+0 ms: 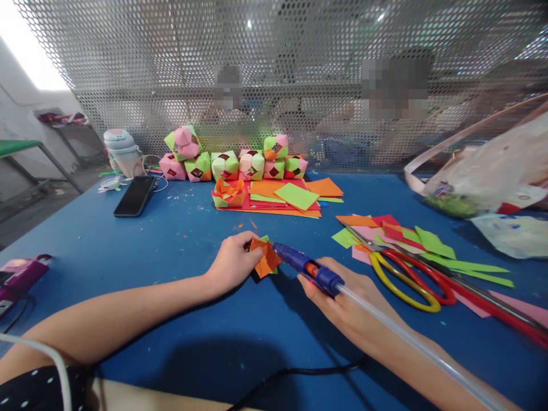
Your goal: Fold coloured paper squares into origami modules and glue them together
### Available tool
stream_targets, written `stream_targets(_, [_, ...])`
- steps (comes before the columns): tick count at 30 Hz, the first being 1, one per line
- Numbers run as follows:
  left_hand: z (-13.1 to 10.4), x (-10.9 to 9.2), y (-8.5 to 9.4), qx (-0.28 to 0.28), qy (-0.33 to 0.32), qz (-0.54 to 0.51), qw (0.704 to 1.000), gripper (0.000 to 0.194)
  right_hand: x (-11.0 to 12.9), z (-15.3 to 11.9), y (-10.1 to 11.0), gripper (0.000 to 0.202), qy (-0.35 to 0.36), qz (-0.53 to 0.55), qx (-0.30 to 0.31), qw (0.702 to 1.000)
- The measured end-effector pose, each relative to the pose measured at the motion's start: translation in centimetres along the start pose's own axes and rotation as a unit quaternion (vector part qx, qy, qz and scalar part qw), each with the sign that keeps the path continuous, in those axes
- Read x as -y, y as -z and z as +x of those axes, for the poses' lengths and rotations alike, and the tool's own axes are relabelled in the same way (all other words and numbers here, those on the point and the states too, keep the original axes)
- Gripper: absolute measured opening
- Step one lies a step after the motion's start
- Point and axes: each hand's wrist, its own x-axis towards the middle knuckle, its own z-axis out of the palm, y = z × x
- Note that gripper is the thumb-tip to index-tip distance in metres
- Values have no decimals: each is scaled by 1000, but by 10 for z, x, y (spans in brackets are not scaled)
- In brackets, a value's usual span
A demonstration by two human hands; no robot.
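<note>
My left hand [234, 260] is closed on a folded paper piece [266, 260], mostly orange with bits of green at its edges. In my right hand [342, 291] is a blue hot glue gun [303, 265], gripped with the fingers wrapped round it. A long clear glue stick [385, 322] runs out of its back end towards the lower right. The gun's nozzle is at the right edge of the orange paper; whether it touches cannot be made out. A red light glows near my right fingers.
Folded paper balls [225, 165] stand along a perforated metal screen [171, 63]. Paper sheets [297, 196] lie before them. On the right are scissors [406, 279], paper scraps [432, 242] and a plastic bag [483, 165]; on the left, a phone [135, 196], cup [122, 151] and purple device [21, 279].
</note>
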Motion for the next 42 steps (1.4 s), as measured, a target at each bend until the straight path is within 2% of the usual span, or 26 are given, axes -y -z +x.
stream_targets(18, [-1,0,1,6,-13,9,1000,16,1,1,1,16,-11,12,1,1000])
stream_targets(24, [-2,0,1,-4,-18,17,1000,17,2,0,3,18,-41,31,33,998])
stream_targets(29, [-2,-1,1,-2,-21,15,1000,17,2,0,2,18,-26,18,-2,1000])
stream_targets(33, [-2,-1,1,-3,-20,11,1000,17,1,0,3,18,-32,26,26,999])
stream_targets(38, [-2,-2,1,0,-18,12,1000,17,2,0,5,18,-37,27,14,999])
stream_targets(42, [-2,0,1,-4,-20,11,1000,16,3,1,6,18,-35,25,35,998])
